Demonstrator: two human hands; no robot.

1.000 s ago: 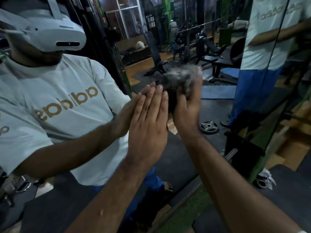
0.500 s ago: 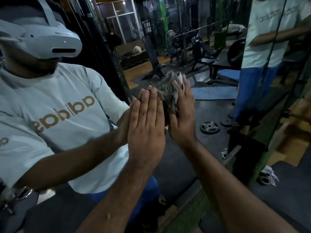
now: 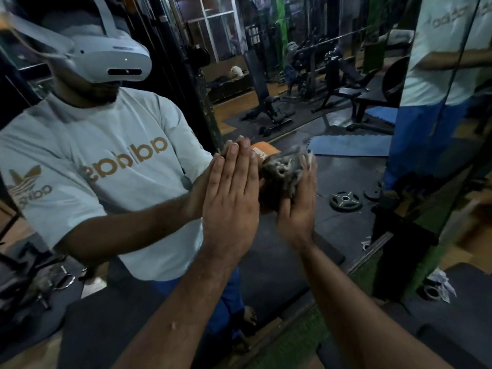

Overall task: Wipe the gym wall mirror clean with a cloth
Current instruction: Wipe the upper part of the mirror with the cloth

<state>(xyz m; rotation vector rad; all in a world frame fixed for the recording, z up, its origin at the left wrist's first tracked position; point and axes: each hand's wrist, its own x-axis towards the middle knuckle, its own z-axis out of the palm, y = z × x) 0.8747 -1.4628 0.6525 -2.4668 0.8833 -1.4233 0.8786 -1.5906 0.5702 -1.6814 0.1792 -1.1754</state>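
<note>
Cloth: we see the grey cloth (image 3: pixel 283 174) bunched up and pushed against the wall mirror (image 3: pixel 332 161), about the middle of the glass.
Right hand: our right hand (image 3: pixel 299 203) is behind the cloth and presses it on the glass. The fingers look mostly straight with the cloth under them. We think this is so the cloth can rub the dirt off.
Left hand: our left hand (image 3: pixel 230 193) lies flat on the mirror, fingers straight and together, holding nothing. We think it helps us lean and stay steady.
Mirror: it shows our own arms, a pale shirt and a white headset (image 3: pixel 106 57).
Behind us in the glass: gym benches, a blue mat (image 3: pixel 348 145) and a weight plate (image 3: pixel 345 200) on the dark floor.
</note>
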